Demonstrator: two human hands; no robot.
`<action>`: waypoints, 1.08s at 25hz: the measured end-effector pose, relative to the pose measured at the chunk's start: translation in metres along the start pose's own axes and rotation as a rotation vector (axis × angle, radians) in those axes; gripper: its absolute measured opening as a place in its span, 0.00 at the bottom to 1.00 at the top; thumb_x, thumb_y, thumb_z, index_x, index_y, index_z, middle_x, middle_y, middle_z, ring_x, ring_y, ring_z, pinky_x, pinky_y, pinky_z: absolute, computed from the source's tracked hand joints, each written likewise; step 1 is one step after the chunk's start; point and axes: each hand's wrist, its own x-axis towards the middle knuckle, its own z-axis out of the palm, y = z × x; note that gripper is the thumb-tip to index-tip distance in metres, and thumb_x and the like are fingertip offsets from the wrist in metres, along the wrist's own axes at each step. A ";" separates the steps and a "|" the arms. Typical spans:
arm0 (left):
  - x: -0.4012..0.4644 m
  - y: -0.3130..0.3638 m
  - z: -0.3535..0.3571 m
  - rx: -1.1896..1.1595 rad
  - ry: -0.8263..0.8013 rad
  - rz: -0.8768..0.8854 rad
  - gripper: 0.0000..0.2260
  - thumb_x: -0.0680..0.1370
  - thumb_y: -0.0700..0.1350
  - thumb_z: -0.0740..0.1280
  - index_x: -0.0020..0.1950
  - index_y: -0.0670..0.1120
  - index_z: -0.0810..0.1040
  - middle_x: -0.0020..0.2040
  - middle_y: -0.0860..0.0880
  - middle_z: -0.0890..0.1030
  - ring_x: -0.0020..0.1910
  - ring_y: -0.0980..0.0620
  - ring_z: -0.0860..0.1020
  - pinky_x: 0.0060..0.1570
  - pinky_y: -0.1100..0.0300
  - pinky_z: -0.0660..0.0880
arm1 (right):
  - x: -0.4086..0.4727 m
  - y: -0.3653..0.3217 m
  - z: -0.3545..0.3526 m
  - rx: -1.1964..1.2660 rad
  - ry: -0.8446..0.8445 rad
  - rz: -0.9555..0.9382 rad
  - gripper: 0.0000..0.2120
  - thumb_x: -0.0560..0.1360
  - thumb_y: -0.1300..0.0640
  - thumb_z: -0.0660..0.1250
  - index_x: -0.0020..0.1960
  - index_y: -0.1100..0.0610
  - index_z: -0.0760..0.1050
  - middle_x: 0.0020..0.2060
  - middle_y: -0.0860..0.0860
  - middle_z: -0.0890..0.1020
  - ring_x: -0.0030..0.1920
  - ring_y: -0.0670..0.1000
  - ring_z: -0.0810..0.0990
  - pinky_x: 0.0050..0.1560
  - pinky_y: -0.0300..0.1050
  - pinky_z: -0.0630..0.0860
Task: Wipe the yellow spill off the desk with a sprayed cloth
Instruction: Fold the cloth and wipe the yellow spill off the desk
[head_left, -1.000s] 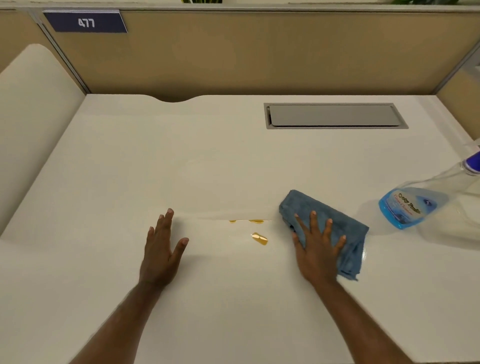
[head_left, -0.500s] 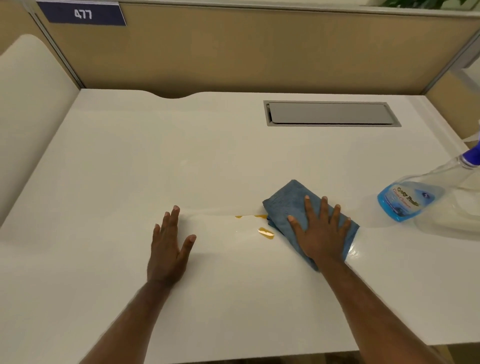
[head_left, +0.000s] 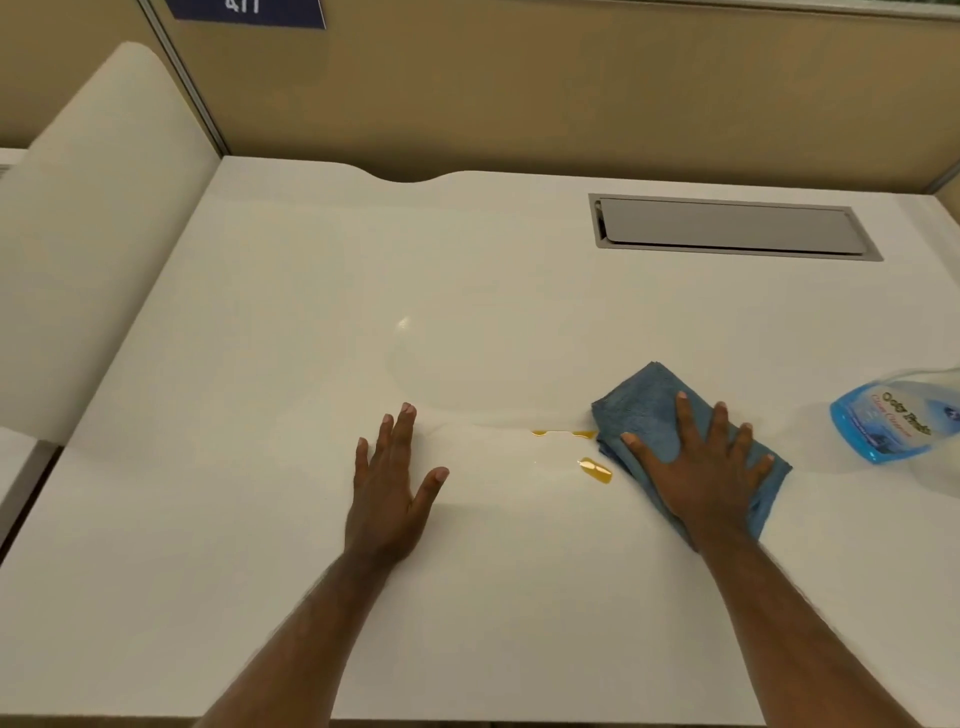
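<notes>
Nearest, both hands lie flat on the white tabletop. The left hand is spread and bare, palm down, holding nothing, at about 9 o'clock from the spill. The right hand is spread wide too, pressing down on the folded blue cloth, whose left edge sits just beside the yellow drops, at their 3 o'clock. The cloth looks soft, light and limp, likely to bunch or unfold if pinched at a corner, so a flat palm over its middle seems the best hold for sliding it. The spill is a few small glossy patches, probably thin and slick, apt to smear. Further off, at 3 o'clock from the cloth, a spray bottle lies on its side; at 12 o'clock is a grey hatch.
</notes>
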 end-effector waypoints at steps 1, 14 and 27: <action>0.000 -0.003 -0.002 0.002 0.005 -0.007 0.36 0.75 0.69 0.41 0.78 0.52 0.44 0.79 0.58 0.48 0.77 0.61 0.42 0.76 0.53 0.39 | 0.002 0.002 -0.001 -0.008 0.009 0.021 0.47 0.63 0.18 0.40 0.77 0.38 0.43 0.78 0.57 0.53 0.76 0.64 0.50 0.71 0.73 0.46; 0.001 0.000 0.001 0.098 -0.025 0.019 0.35 0.75 0.69 0.42 0.78 0.52 0.45 0.79 0.56 0.51 0.77 0.60 0.45 0.76 0.53 0.40 | 0.002 0.027 0.000 -0.138 -0.022 -0.275 0.47 0.63 0.19 0.50 0.76 0.35 0.43 0.78 0.54 0.54 0.75 0.64 0.56 0.66 0.72 0.55; 0.000 0.002 0.001 0.163 -0.037 -0.006 0.35 0.76 0.68 0.41 0.78 0.51 0.44 0.79 0.55 0.52 0.77 0.58 0.45 0.75 0.55 0.38 | 0.050 0.035 -0.012 0.133 0.049 0.363 0.34 0.74 0.30 0.51 0.76 0.41 0.52 0.77 0.57 0.57 0.74 0.67 0.55 0.67 0.77 0.48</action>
